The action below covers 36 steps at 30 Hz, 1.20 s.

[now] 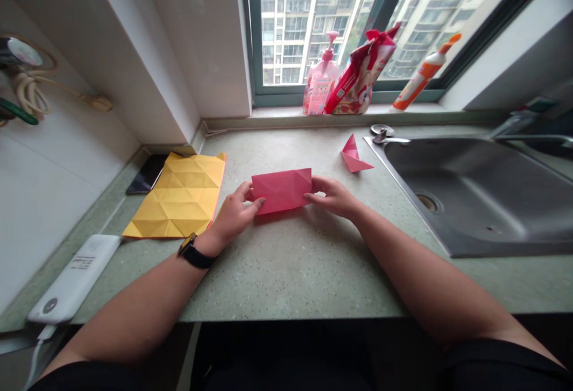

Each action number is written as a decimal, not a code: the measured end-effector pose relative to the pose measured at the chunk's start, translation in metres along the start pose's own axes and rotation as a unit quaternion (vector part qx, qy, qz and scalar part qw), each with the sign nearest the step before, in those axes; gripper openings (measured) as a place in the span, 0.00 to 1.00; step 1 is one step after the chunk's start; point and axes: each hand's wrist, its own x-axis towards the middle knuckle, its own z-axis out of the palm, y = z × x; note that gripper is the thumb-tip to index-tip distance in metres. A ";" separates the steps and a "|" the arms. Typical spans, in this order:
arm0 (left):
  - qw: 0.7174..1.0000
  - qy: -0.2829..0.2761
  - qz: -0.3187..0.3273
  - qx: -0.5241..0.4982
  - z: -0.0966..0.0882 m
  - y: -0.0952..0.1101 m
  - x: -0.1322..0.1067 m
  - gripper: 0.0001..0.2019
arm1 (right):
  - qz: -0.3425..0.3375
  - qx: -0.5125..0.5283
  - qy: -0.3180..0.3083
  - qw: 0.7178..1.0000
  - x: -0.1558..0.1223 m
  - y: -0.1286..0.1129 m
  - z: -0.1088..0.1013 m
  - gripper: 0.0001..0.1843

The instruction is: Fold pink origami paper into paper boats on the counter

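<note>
A pink sheet of paper (283, 191), folded into a long rectangle with faint creases, is held up by its two short ends just over the countertop. My left hand (238, 209) pinches the left end, thumb in front and fingers behind. At the right end my right hand (333, 195) grips the paper the same way. Beyond it, to the right, stands a small folded pink paper boat (355, 155). To the left lies a creased yellow sheet of paper (179, 194), with an orange-red edge showing underneath.
A dark phone (147, 175) lies partly under the yellow paper. Nearer is a white power bank (74, 280) with a cable. A steel sink (474, 200) is on the right. On the windowsill stand a pump bottle (320, 83), a red bag (360, 74) and an orange-white bottle (421, 77).
</note>
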 end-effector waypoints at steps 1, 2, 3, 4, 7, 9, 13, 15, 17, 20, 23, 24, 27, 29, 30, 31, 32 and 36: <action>1.000 0.003 -0.013 0.009 0.000 -0.001 0.000 0.20 | 0.011 0.005 0.000 1.000 0.000 0.000 0.001 0.19; 1.000 0.002 -0.023 0.020 0.000 -0.003 -0.001 0.24 | 0.020 0.009 -0.001 1.000 0.000 -0.001 0.001 0.21; 0.999 -0.003 -0.031 0.036 0.000 -0.004 -0.001 0.29 | 0.028 0.007 0.000 1.000 -0.001 -0.001 0.002 0.23; 0.998 -0.012 -0.036 0.055 0.000 -0.006 -0.001 0.33 | 0.033 0.000 0.003 0.999 -0.001 -0.002 0.003 0.27; 0.990 -0.013 -0.009 0.139 0.001 -0.011 -0.002 0.41 | 0.036 -0.064 0.019 0.997 -0.003 -0.004 0.006 0.38; 0.975 0.019 0.047 0.218 0.002 -0.013 -0.003 0.41 | 0.039 -0.117 0.026 0.992 -0.003 -0.004 0.008 0.45; 0.928 0.047 0.158 0.334 0.004 -0.010 -0.006 0.33 | 0.047 -0.201 0.030 0.978 -0.004 -0.001 0.014 0.51; 0.919 0.007 0.189 0.346 0.005 -0.008 -0.006 0.29 | 0.039 -0.228 0.032 0.972 -0.003 0.001 0.017 0.51; 0.917 -0.067 0.212 0.333 0.007 -0.009 -0.005 0.23 | 0.026 -0.246 0.038 0.968 0.000 0.003 0.020 0.49; 0.916 -0.152 0.225 0.296 0.010 -0.011 -0.002 0.17 | -0.004 -0.272 0.061 0.960 0.006 0.005 0.023 0.46; 0.926 -0.167 0.202 0.272 0.012 -0.011 -0.001 0.16 | -0.045 -0.304 0.097 0.946 0.009 0.000 0.025 0.42; 0.929 -0.164 0.192 0.271 0.012 -0.010 -0.001 0.16 | -0.058 -0.312 0.102 0.943 0.008 -0.003 0.025 0.39; 0.929 -0.149 0.170 0.293 0.013 -0.006 -0.002 0.16 | -0.110 -0.318 0.063 0.940 0.002 -0.014 0.028 0.30; 0.926 -0.144 0.165 0.308 0.013 -0.004 -0.003 0.16 | -0.142 -0.313 0.007 0.939 -0.002 -0.020 0.030 0.23; 0.925 -0.144 0.164 0.311 0.014 -0.003 -0.003 0.17 | -0.150 -0.311 -0.018 0.938 -0.003 -0.022 0.031 0.20; 0.926 -0.144 0.164 0.310 0.014 -0.003 -0.003 0.17 | -0.153 -0.308 -0.039 0.938 -0.004 -0.023 0.032 0.17; 0.926 -0.145 0.166 0.305 0.014 -0.003 -0.003 0.17 | -0.152 -0.306 -0.055 0.938 -0.004 -0.023 0.032 0.16; 0.927 -0.172 0.203 0.263 0.015 -0.006 -0.002 0.17 | -0.130 -0.298 -0.077 0.943 -0.003 -0.021 0.030 0.14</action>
